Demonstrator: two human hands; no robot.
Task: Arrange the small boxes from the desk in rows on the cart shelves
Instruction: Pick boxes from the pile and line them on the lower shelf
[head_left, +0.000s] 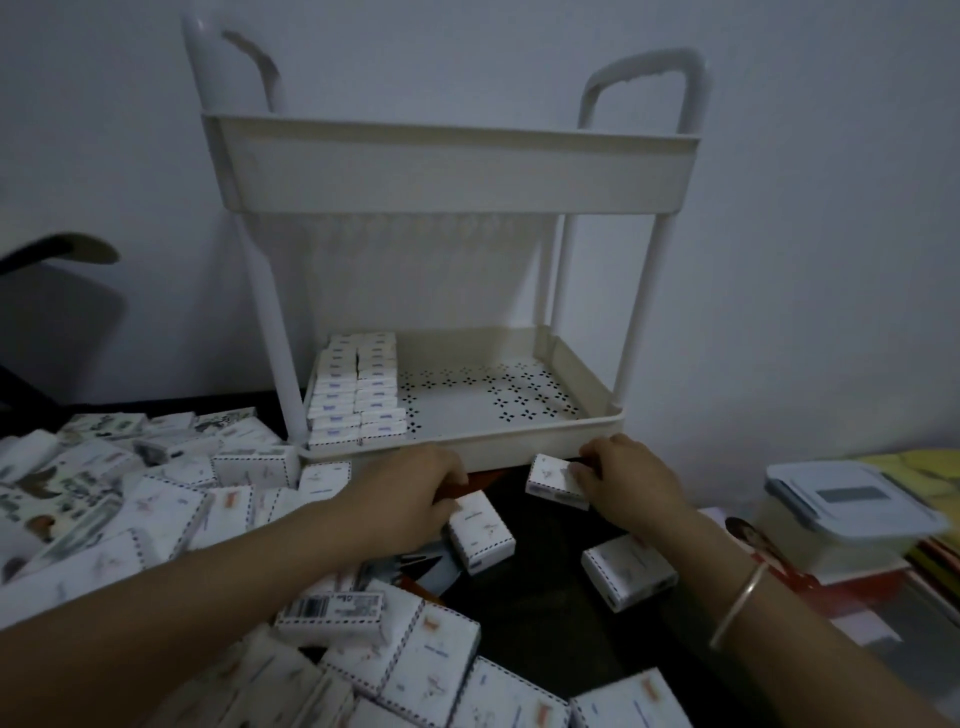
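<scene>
A white two-shelf cart (524, 439) stands on the dark desk against the wall. Two rows of small white boxes (358, 389) fill the left end of its lower shelf; the top shelf's inside is hidden. My right hand (631, 480) grips a small white box (550, 478) just in front of the lower shelf's front rim. My left hand (410, 493) lies curled over the top end of another small box (480, 530) on the desk. Whether it grips that box is unclear. Many more loose boxes (156, 499) lie heaped at left and along the near edge.
One more box (626, 574) lies on the dark desk to the right of centre. A lidded clear plastic container (852, 506) sits on red and yellow folders at right. A dark chair back (57, 306) stands at far left.
</scene>
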